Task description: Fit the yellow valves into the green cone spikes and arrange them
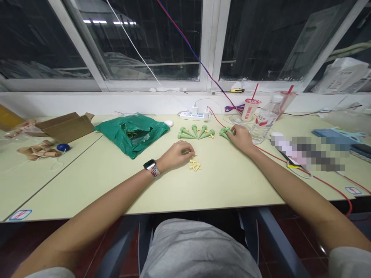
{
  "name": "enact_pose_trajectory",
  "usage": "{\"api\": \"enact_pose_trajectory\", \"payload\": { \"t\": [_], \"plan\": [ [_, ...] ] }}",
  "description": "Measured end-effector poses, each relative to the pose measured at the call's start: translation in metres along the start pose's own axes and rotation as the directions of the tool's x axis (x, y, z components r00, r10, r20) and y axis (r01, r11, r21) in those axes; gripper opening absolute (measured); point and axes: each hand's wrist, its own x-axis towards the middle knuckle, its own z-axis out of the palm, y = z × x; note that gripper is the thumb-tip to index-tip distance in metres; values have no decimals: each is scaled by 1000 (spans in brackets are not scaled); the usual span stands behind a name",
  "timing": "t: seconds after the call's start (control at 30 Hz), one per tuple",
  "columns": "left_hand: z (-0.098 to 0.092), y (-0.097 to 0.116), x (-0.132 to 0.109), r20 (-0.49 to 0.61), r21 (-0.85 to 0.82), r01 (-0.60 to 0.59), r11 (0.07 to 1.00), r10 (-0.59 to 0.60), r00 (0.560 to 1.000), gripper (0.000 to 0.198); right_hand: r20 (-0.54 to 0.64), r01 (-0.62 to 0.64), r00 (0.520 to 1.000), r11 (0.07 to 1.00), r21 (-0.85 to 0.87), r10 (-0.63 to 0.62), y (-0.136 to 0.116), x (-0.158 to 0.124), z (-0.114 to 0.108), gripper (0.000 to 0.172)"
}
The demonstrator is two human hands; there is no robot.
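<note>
My left hand point(177, 153) rests on the pale table point(116, 181), fingers curled and pinched on a small yellow piece at the edge of a little heap of yellow pieces point(195, 165). My right hand point(241, 138) lies farther back, its fingers closed round a green cone point(223, 133). Several more green cones point(196, 133) lie in a fan between the two hands, near the back of the table. A watch sits on my left wrist.
A crumpled green plastic bag point(131, 133) lies left of the cones. A white power strip point(194, 115), a water bottle point(264, 120) and two cups with red straws point(251, 108) stand at the back. A cardboard box point(67, 126) and wooden parts point(39, 150) lie far left. A red cable point(315, 178) runs along the right.
</note>
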Motion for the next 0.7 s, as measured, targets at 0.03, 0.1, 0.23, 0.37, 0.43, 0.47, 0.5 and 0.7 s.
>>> {"api": "enact_pose_trajectory", "payload": {
  "t": [0.03,0.1,0.23,0.37,0.43,0.47,0.5,0.7],
  "plan": [
    [0,1,0,1,3,-5,1000,5,1000,15,-5,2,1000,1000,1,-2,0,0,0,22],
    [0,2,0,0,6,-11,1000,11,1000,16,-14,8,1000,1000,4,-8,1,0,0,23],
    [0,3,0,1,12,-11,1000,11,1000,17,-15,5,1000,1000,18,-5,2,-1,1,25],
    [0,4,0,7,18,-15,1000,15,1000,18,-18,-8,1000,999,40,9,2,-1,1,31],
    [1,5,1,8,21,-16,1000,16,1000,18,-26,-17,1000,999,51,18,1,-2,1,34],
    [1,5,0,9,22,-16,1000,16,1000,19,-31,-21,999,998,58,23,1,-2,1,35],
    [1,5,0,9,22,-15,1000,15,1000,19,-36,-24,999,998,66,27,1,-2,1,36],
    [1,3,-1,3,-2,-20,1000,20,1000,17,-143,85,987,993,86,-72,-6,-6,-5,30]
  ]
}}
